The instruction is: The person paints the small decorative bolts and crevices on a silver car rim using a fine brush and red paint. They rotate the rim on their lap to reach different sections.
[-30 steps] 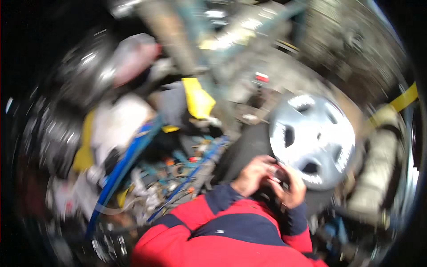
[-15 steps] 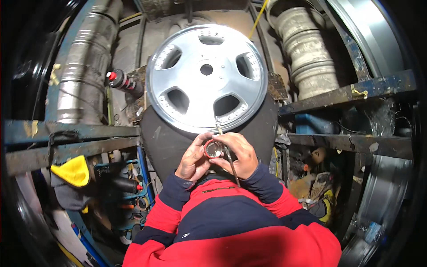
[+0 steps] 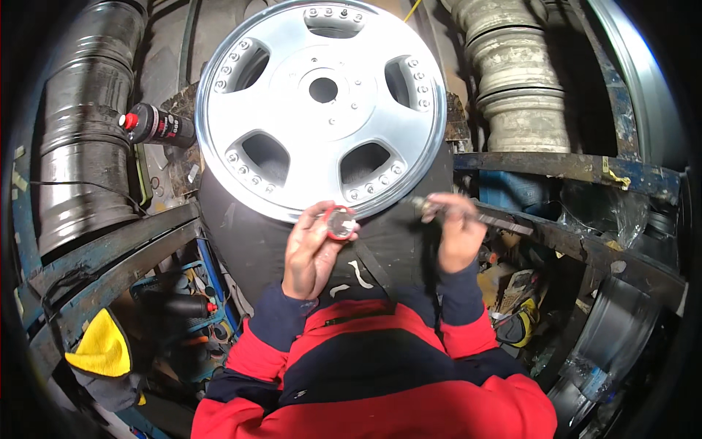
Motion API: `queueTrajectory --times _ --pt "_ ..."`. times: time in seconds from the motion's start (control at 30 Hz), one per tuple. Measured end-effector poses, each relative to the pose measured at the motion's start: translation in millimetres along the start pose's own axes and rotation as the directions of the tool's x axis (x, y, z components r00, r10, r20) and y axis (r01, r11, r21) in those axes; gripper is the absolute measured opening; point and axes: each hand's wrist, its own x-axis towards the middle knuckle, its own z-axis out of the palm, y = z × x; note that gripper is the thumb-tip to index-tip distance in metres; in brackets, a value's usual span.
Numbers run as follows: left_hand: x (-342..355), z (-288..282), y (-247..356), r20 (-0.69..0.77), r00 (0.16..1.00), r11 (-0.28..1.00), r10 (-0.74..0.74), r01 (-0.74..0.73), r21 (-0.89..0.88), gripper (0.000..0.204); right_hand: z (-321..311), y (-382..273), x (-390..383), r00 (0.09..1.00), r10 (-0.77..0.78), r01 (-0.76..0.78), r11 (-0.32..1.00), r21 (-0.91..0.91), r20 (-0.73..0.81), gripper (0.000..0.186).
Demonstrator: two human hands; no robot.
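Red cup [image 3: 341, 222] pinched in my left hand [image 3: 311, 256], by near edge of wheel [image 3: 322, 123], face-up over my legs [image 3: 245, 238]. Right hand [image 3: 459, 235] grips slim tool [image 3: 499, 220], blurred. Careless cup tilt could drip on wheel.

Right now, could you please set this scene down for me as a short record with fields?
Left hand: holds a small red-rimmed disc
Right hand: holds a slender tool, blurred
Wheel: silver, five large openings, beyond the hands
Bottle: dark, red cap, left of the wheel
Cloth: yellow, lower left
Stacked rims: upper right
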Motion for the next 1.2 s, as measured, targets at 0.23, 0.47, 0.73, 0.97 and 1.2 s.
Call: queueTrajectory --times 0.23,0.47,0.73,0.97,1.2 --pt "3 -29 56 -0.18 0.591 0.613 0.786 -0.707 0.354 0.04 -51 84 153 0.972 0.17 -0.167 0.985 0.031 -0.161 0.044" --pt "64 -45 74 -0.491 0.332 0.53 0.805 -0.775 0.345 0.036 -26 94 243 0.905 0.42 -0.419 0.857 0.3 0.065 0.028" --pt "86 -58 68 -0.365 0.303 0.444 0.88 -0.797 0.41 0.034 -32 109 244 0.907 0.42 -0.421 0.904 0.066 0.04 0.032" --pt "138 -112 168 -0.195 0.504 0.538 0.841 -0.749 0.386 0.03 -11 85 127 0.902 0.432 -0.432 0.899 0.072 0.016 0.035" --pt "175 -98 226 -0.114 0.623 0.613 0.774 -0.692 0.381 0.031 -7 55 54 0.811 0.532 -0.584 0.745 0.321 0.242 0.034"
